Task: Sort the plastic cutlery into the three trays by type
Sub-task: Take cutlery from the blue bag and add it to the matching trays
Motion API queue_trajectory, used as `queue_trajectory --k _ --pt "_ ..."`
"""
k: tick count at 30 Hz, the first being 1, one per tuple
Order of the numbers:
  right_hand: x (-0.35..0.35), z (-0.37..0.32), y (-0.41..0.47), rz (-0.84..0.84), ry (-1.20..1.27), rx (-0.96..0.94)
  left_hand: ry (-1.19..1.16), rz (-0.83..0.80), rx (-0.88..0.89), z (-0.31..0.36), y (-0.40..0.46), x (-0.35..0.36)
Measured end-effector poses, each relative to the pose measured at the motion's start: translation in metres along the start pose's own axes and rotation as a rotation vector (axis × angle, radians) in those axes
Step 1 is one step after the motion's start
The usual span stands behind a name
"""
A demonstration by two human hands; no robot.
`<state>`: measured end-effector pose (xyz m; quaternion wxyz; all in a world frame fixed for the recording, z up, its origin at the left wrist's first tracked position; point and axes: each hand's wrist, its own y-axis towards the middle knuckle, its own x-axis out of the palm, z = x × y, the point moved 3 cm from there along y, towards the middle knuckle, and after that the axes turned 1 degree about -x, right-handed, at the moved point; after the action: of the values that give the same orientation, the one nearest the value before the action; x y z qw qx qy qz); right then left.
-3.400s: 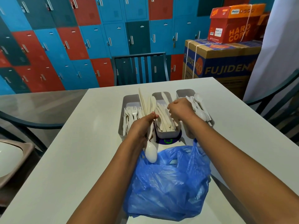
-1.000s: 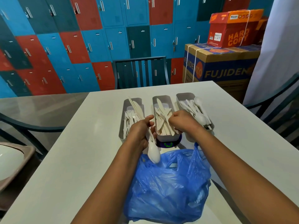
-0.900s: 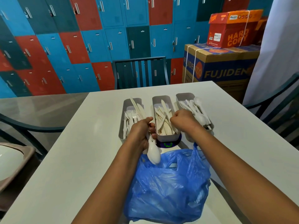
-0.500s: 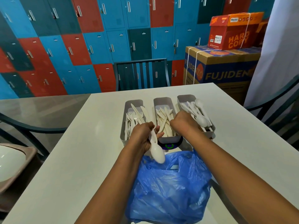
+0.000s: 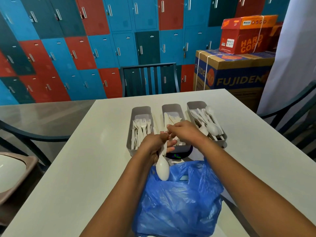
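Three grey trays stand side by side on the white table: the left tray holds forks, the middle tray holds knives, and the right tray holds spoons. My left hand grips a small bundle of white cutlery in front of the trays. A spoon hangs bowl-down from it over the blue plastic bag. My right hand hovers over the near end of the middle tray. Its fingertips pinch a white piece at the top of the bundle; its type is hidden.
A dark round object with green marks sits under the middle tray's near end. A dark chair stands behind the table, with more chairs at both sides. Cardboard boxes are stacked at the back right, and lockers cover the wall.
The long pieces sticking up from my left hand's bundle are gone from it. My right hand has come back from the middle tray to the bundle. The camera has tilted down slightly.
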<state>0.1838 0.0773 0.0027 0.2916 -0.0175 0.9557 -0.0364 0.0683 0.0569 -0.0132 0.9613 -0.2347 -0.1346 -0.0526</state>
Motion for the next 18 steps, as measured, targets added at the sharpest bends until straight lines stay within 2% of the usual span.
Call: queue_trajectory --k 5,10,14,18 --pt "-0.002 -0.004 -0.003 -0.053 0.203 0.07 0.018 -0.039 0.051 -0.001 0.0 0.004" --pt "-0.005 -0.005 -0.002 -0.015 0.26 0.115 0.013 -0.075 0.054 0.0 -0.004 0.006" --pt "-0.007 -0.004 -0.001 0.063 0.398 0.122 -0.027 -0.086 0.021 0.002 -0.005 0.004" --pt "-0.011 -0.003 0.0 0.111 0.48 0.116 -0.003 -0.023 0.024 -0.001 -0.002 0.0"
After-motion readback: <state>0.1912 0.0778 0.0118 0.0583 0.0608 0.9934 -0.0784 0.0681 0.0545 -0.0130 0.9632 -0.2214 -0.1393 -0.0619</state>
